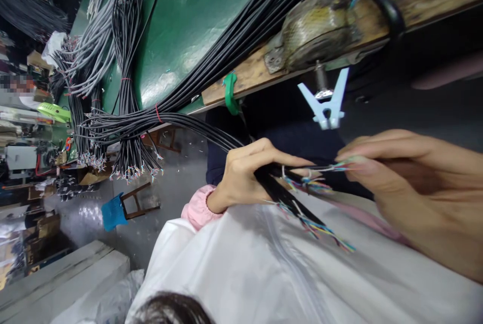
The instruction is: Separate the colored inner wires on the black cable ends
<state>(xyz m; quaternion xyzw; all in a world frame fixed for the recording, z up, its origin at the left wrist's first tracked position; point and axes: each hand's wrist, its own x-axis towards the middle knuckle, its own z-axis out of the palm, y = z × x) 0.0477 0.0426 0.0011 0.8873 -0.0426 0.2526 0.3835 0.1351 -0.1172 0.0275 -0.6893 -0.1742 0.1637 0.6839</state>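
Two bare hands hold black cables [215, 133] in front of a white garment [211, 263]; clock positions are read on the view, from its centre.

The left hand [245, 173], just below centre toward 6, is partly closed, its fingers curled around the cables near their stripped ends. The right hand [349, 163], at 4, has thumb and forefinger pinched shut on thin coloured wires [339, 168], the other fingers bent. More coloured ends [341, 243] hang loose at 5, over the garment.

From the left hand the cables run toward 9, over the near edge of a green bench [181, 32]. A red tie [157, 112] rings black cable there. Tied bundles [126, 47] lie at 10, their lower ends hanging past the edge, with grey cables [90, 47] beyond them.

Wood [249, 70] lines the bench edge from 12 to 2. It bears a green clip [231, 93] at 11 and a taped fixture [317, 27] at 1. A pale blue clip [326, 107] stands out past that edge at 2, near the right hand.

Bare green surface lies at 11, between the tied bundles and the long black cables. Open floor [169, 173] shows at 8, beside a blue stool [113, 212].
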